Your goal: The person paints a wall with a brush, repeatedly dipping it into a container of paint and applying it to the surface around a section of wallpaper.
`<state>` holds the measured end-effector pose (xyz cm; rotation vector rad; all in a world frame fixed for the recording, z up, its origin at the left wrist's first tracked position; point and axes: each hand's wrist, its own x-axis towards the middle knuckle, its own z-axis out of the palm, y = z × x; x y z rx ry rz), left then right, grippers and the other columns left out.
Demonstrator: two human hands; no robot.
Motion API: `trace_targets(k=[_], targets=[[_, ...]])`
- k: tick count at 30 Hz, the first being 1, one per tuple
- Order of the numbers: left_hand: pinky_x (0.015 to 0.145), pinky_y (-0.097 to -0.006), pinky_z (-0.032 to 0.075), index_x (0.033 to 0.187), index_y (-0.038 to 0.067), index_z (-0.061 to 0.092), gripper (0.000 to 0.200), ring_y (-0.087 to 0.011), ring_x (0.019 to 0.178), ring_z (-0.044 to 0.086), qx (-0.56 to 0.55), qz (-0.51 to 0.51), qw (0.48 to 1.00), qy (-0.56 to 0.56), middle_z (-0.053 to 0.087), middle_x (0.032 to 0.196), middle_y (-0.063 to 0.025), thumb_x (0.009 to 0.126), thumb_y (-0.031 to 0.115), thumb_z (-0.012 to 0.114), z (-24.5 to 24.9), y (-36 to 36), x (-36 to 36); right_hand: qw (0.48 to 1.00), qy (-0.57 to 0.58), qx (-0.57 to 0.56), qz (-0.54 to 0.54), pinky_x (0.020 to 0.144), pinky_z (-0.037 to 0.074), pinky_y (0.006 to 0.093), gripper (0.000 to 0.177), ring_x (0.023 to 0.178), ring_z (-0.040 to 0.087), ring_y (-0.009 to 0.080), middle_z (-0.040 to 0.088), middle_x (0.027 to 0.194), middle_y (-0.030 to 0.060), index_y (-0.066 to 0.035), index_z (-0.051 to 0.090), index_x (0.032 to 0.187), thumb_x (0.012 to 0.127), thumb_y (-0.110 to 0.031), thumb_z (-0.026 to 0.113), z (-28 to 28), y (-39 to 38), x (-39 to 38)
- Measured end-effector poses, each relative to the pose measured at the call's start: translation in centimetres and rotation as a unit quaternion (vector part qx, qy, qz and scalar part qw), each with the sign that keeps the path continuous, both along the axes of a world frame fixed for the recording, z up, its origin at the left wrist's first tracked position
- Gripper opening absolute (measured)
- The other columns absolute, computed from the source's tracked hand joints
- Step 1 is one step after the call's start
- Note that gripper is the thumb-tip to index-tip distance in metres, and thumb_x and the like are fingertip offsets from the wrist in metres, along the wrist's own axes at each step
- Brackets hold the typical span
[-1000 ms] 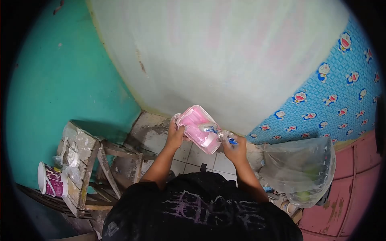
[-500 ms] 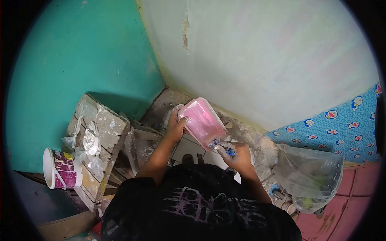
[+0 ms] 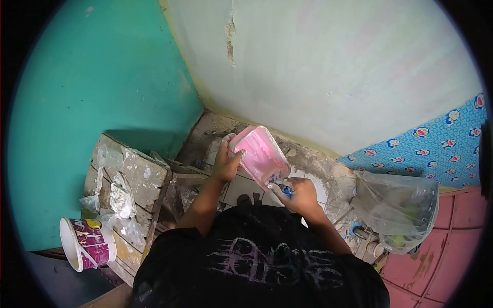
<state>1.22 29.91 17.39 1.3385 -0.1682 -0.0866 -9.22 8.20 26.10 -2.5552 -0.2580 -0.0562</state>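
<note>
My left hand (image 3: 227,163) grips a pink plastic tub (image 3: 261,149) by its left side, thumb over the rim. The tub is tilted, with whitish smears along its rim and inside. At its lower right corner, my right hand (image 3: 300,196) is closed around a small blue thing (image 3: 285,190), partly hidden by the fingers; its kind cannot be made out. The right fingertips are whitened and reach the tub's edge. Dark bluish bits show in that corner of the tub.
On the left, a worn wooden bench (image 3: 149,172) bears a white-smeared plastic bag (image 3: 122,197) and a purple-and-white bucket (image 3: 92,244) lying on its side. A clear plastic sheet (image 3: 395,210) stands at right, below a blue patterned cloth (image 3: 436,149). The pale wall (image 3: 334,61) has a crack.
My view has shifted slightly. My right hand has moved a little closer in against the tub's lower corner. The left hand keeps its hold on the tub.
</note>
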Motion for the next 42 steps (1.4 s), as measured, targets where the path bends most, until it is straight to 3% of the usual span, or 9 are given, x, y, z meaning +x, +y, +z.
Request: trace_targets(k=[5,9,13,17,22,24,28,33,42], targets=[[0.049,-0.0226,0.054,0.130,0.000,0.028,0.054,-0.0151,0.091,0.057,0.015,-0.019,0.999,0.036,0.046,0.117,-0.0137,0.084,0.010,0.055,1.0,-1.0,0.3,1.000,-0.015,0.002,-0.012,0.057,0.050,0.0354,0.033,0.057,0.062,0.0291,0.063,0.068,0.0179,0.000,0.067,0.078,0.076,-0.033,0.068,0.1,-0.5,0.0],[0.050,-0.0229,0.054,0.130,0.001,0.028,0.054,-0.0158,0.089,0.058,-0.004,-0.030,0.998,0.052,0.047,0.115,-0.0132,0.084,0.011,0.055,0.2,-2.3,1.0,0.967,-0.007,0.240,-0.082,0.052,0.048,0.0308,0.035,0.053,0.061,0.0203,0.063,0.065,0.0152,0.005,0.065,0.084,0.084,-0.029,0.062,-2.0,-3.4,-0.2],[0.049,-0.0258,0.055,0.130,0.004,0.028,0.053,-0.0177,0.085,0.061,-0.009,-0.017,0.994,0.103,0.049,0.115,-0.0134,0.084,0.014,0.054,1.8,-4.0,0.9,0.753,0.099,0.590,-0.276,0.046,0.044,0.0268,0.041,0.045,0.053,0.0154,0.061,0.063,0.0043,-0.001,0.060,0.095,0.093,-0.040,0.047,-3.5,-8.9,0.0],[0.048,-0.0305,0.056,0.130,0.008,0.028,0.054,-0.0216,0.081,0.063,0.025,-0.038,0.987,0.157,0.049,0.116,-0.0138,0.085,0.021,0.053,2.6,-7.0,1.8,0.518,0.195,0.779,-0.294,0.045,0.042,0.0268,0.052,0.044,0.049,0.0139,0.055,0.056,0.0004,-0.007,0.057,0.103,0.090,-0.054,0.041,-4.6,-12.7,-0.6],[0.047,-0.0320,0.056,0.130,0.010,0.028,0.058,-0.0246,0.081,0.063,0.015,-0.081,0.984,0.158,0.049,0.116,-0.0136,0.083,0.026,0.057,3.1,-12.5,3.8,0.397,0.179,0.837,-0.330,0.045,0.039,0.0292,0.044,0.046,0.046,0.0151,0.048,0.053,-0.0017,-0.014,0.057,0.102,0.090,-0.053,0.041,-4.8,-15.8,-1.0],[0.047,-0.0328,0.056,0.131,0.014,0.028,0.057,-0.0250,0.078,0.063,0.033,-0.089,0.983,0.155,0.049,0.117,-0.0135,0.083,0.030,0.055,3.7,-15.5,4.5,0.372,0.163,0.889,-0.213,0.046,0.041,0.0306,0.042,0.049,0.050,0.0172,0.054,0.058,0.0001,-0.014,0.058,0.100,0.090,-0.052,0.042,-4.6,-19.3,-1.3],[0.049,-0.0353,0.057,0.132,0.015,0.029,0.055,-0.0278,0.080,0.064,0.030,-0.133,0.975,0.173,0.051,0.116,-0.0139,0.086,0.039,0.049,6.1,-22.3,5.5,0.377,0.080,0.923,-0.008,0.055,0.050,0.0343,0.038,0.061,0.061,0.0230,0.066,0.074,0.0071,-0.012,0.061,0.094,0.091,-0.046,0.044,-1.3,-28.2,-0.3],[0.054,-0.0396,0.057,0.129,0.013,0.038,0.061,-0.0288,0.081,0.065,0.013,-0.203,0.967,0.153,0.056,0.111,-0.0147,0.087,0.057,0.034,6.9,-30.1,7.7,0.437,-0.061,0.897,0.004,0.055,0.051,0.0331,0.033,0.064,0.062,0.0233,0.066,0.080,0.0152,-0.009,0.059,0.093,0.092,-0.038,0.044,4.1,-36.9,0.2],[0.057,-0.0380,0.053,0.117,0.013,0.055,0.060,-0.0235,0.084,0.064,0.057,-0.173,0.980,0.077,0.062,0.103,-0.0083,0.084,0.056,0.030,14.0,-40.8,9.3,0.668,-0.316,0.673,0.033,0.059,0.053,0.0336,0.018,0.064,0.064,0.0260,0.064,0.079,0.0217,-0.002,0.053,0.095,0.089,-0.020,0.054,11.7,-46.2,0.6]])
